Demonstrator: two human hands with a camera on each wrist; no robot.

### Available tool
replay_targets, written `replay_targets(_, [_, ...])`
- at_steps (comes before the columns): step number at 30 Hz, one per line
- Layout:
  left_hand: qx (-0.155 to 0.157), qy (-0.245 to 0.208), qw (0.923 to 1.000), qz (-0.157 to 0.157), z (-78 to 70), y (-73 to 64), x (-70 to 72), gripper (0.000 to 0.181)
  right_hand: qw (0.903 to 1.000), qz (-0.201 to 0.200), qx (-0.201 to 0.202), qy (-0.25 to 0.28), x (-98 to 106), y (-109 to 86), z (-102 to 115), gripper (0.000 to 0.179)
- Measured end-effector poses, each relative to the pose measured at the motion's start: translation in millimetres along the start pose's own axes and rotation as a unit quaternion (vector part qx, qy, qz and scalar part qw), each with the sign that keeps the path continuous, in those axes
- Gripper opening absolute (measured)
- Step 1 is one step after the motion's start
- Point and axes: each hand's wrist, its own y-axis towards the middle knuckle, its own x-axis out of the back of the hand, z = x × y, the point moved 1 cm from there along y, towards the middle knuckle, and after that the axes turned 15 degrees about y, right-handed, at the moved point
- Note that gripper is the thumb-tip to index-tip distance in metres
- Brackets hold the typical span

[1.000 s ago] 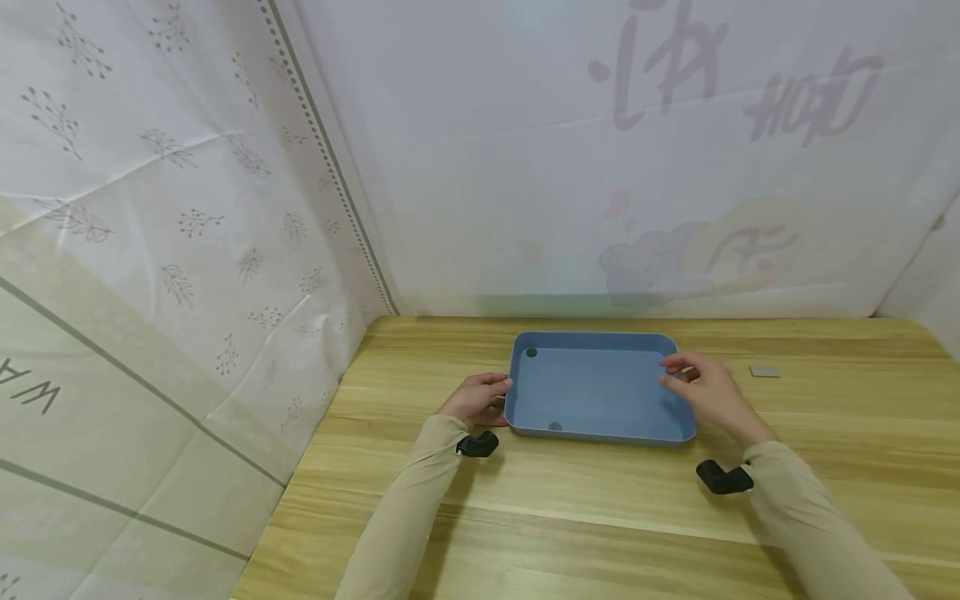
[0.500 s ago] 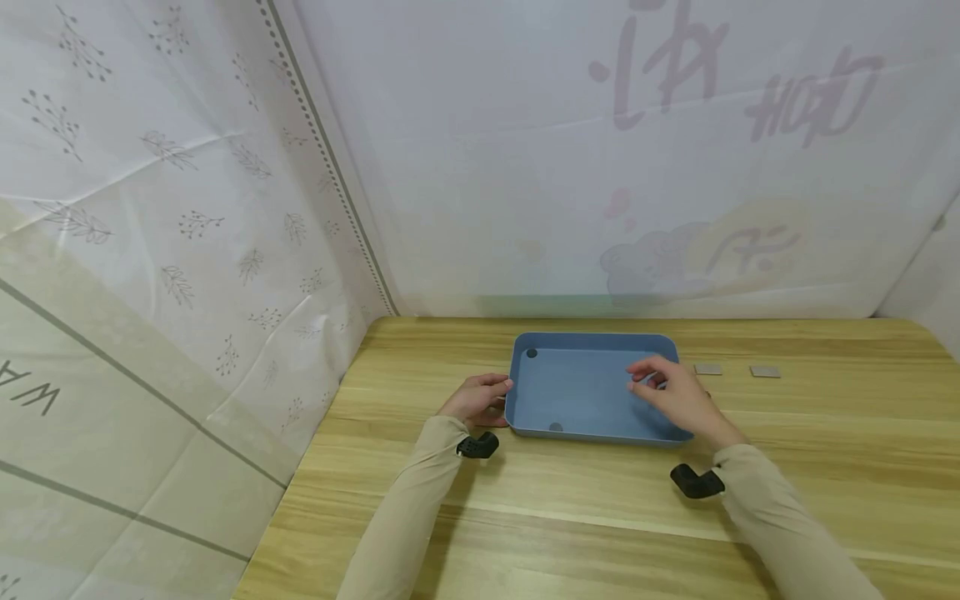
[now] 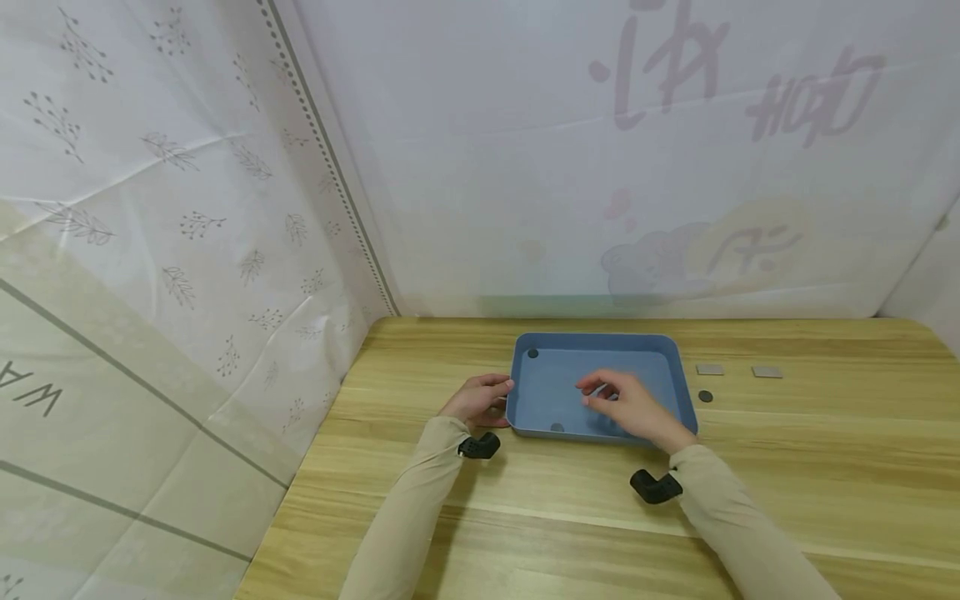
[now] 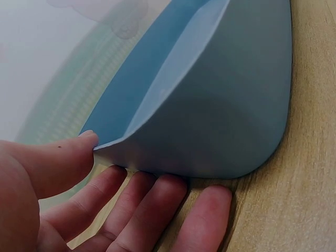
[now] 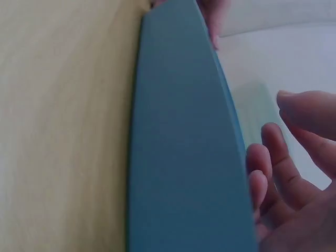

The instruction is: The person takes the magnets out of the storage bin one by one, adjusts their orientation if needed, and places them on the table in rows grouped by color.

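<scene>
A blue rectangular tray [image 3: 637,362] lies on the wooden table. My left hand [image 3: 477,400] holds its left end; the left wrist view shows the thumb at the rim and the fingertips against the outer wall. Over the tray's inside hovers my right hand [image 3: 626,407], fingers loosely bent, thumb and forefinger apart with nothing between them. Inside the tray, a dark round disc [image 3: 533,354] sits in the back left corner and a greyer disc [image 3: 557,427] near the front left. In the right wrist view, the tray's near wall [image 5: 184,136] hides its floor.
To the right of the tray, another dark disc [image 3: 705,397] lies on the table [image 3: 825,467]. Behind it are two flat grey rectangular pieces, a left one [image 3: 709,369] and a right one [image 3: 767,372]. A printed cloth [image 3: 570,167] hangs along the table's back edge.
My right hand has moved left from the tray's right edge to over its middle, uncovering the left grey rectangle and the disc on the table. My left hand has stayed put.
</scene>
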Motion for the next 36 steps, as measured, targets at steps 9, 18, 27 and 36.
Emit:
replay_targets(9, [-0.004,0.001,1.0,0.0,0.9,-1.1,-1.6,0.046,0.9975,0.067,-0.005,-0.021,-23,8.0,-7,0.025])
replay_targets(18, [-0.004,-0.003,1.0,-0.002,0.9,1.5,-3.6,0.044,0.9939,0.099,-0.017,-0.047,-31,16.0,-10,0.027])
replay_targets(27, [-0.002,-0.007,1.0,0.0,0.8,2.4,-2.6,0.044,0.9897,0.111,-0.003,-0.09,-32,22.1,-15,0.023])
replay_targets(36, [0.0,-0.01,0.9999,-0.002,0.3,1.1,-0.1,0.044,0.9865,0.129,0.003,-0.101,-32,27.0,-16,0.024])
